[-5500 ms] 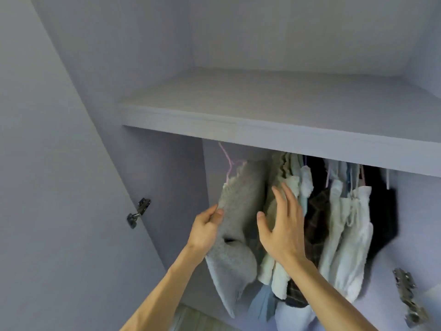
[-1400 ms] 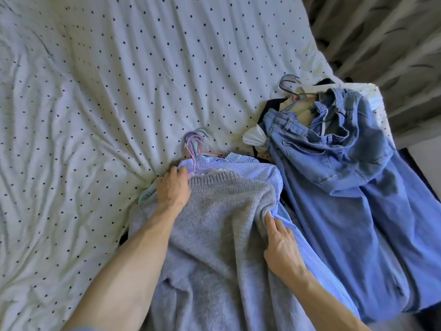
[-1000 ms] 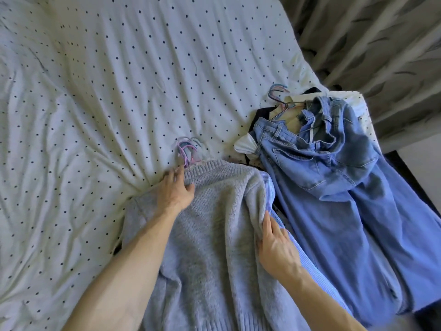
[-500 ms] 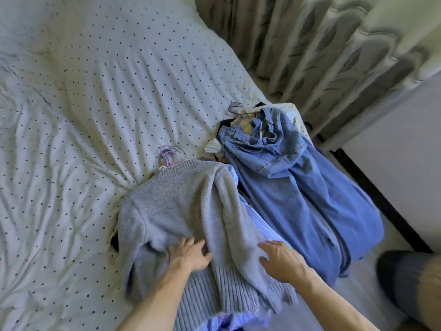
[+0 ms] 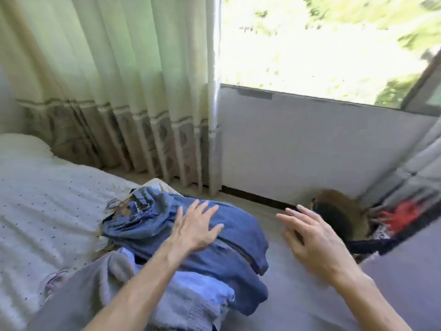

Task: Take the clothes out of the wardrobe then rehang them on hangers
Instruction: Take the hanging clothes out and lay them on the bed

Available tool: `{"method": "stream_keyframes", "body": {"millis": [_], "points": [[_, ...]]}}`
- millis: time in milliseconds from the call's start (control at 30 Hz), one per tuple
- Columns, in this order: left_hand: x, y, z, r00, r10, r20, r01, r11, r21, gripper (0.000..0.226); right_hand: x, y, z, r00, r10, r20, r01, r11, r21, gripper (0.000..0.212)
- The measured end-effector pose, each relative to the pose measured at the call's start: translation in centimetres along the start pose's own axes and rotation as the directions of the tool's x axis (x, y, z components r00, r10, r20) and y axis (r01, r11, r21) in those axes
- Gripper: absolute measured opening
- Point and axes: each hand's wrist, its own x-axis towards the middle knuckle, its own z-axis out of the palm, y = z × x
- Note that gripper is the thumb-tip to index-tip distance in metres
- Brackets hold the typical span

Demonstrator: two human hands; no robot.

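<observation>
Jeans [image 5: 238,235] and a grey sweater [image 5: 78,295] lie heaped at the bed's [image 5: 43,211] right edge. The left hand [image 5: 195,228] above them and the right hand [image 5: 315,237] over open floor [image 5: 298,304] spread empty fingers. Blur smears finer details.

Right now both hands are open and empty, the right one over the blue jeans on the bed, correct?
No. The head view shows the left hand over the blue jeans; the right hand is clear of them, off to the side. Both are open and empty.
</observation>
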Motion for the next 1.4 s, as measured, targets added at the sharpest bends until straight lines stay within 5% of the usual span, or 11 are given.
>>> {"method": "stream_keyframes", "body": {"millis": [267, 600, 867, 1000, 1233, 1400], "points": [[2.3, 25.8, -6.2, 0.832, 0.539, -0.130, -0.535, 0.842, 0.069, 0.062, -10.8, 9.9, -16.0, 0.858, 0.343, -0.383, -0.384, 0.922, -0.034, 0.032], [1.8, 49.7, -4.9, 0.358, 0.925, -0.127, -0.930, 0.366, 0.045, 0.055, -24.0, 16.2, -23.9, 0.499, 0.545, -0.674, -0.786, 0.613, -0.086, 0.039], [-2.0, 62.5, -2.1, -0.008, 0.998, -0.064, -0.997, -0.013, -0.071, 0.053, -32.4, 15.4, -25.9, 0.150, 0.591, -0.793, -0.974, 0.225, -0.016, 0.037], [-5.6, 66.8, -0.2, -0.140, 0.990, -0.012, -0.978, -0.140, -0.152, 0.055, -36.2, 14.4, -27.1, 0.048, 0.547, -0.836, -0.998, 0.059, -0.019, 0.042], [-12.1, 74.1, 4.2, -0.278, 0.955, 0.104, -0.926, -0.237, -0.293, 0.056, -42.6, 16.7, -33.1, -0.081, 0.296, -0.952, -0.995, -0.078, 0.060, 0.048], [-16.6, 80.1, 7.5, -0.295, 0.941, 0.163, -0.891, -0.209, -0.402, 0.057, -47.8, 21.8, -38.9, -0.124, 0.207, -0.971, -0.976, -0.202, 0.082, 0.049]]}}
